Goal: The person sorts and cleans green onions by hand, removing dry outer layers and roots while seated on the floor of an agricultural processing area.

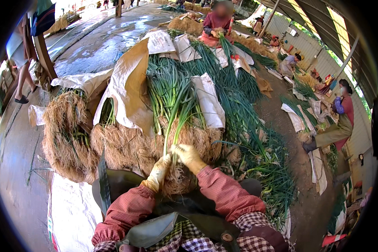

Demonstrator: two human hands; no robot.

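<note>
"Wet floor [88,46] behind. What's hidden?"
"Fingertips. My gloved left hand [157,173] is closed round green onions [169,133]; the right hand [189,158] curls against their stems. Whether it grips, I can't tell."
"The onions?"
"Between both hands, leaves over the heap's [126,143] near edge."
"Writing?"
"Faint print on a white sack [159,42], unreadable."
</note>
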